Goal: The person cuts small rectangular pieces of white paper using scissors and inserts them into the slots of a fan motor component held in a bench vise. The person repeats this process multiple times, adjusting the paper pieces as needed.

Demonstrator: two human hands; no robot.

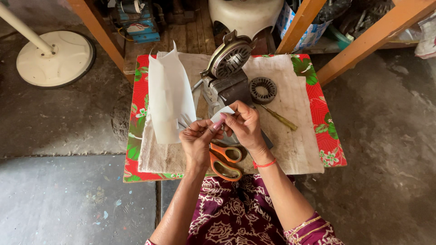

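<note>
Two hands pinched one small slip of white paper (222, 113) above the table (334, 154): the left hand (198, 141) and right hand (244, 124) both gripped it with their fingertips. Orange scissors (225, 161) lay just beneath, a curled white sheet (169, 97) to the left.

— What's on my little table (136, 174)?
— A flowered red cover (329, 136), a beige cloth (299, 149) over it, orange scissors (225, 161) at my near edge, a screwdriver (279, 118) and a metal ring (263, 90) toward the far right corner.

paper sheet (169, 97) left of vise (227, 84) | scissors (225, 161) under hands | screwdriver (279, 118) right
</note>
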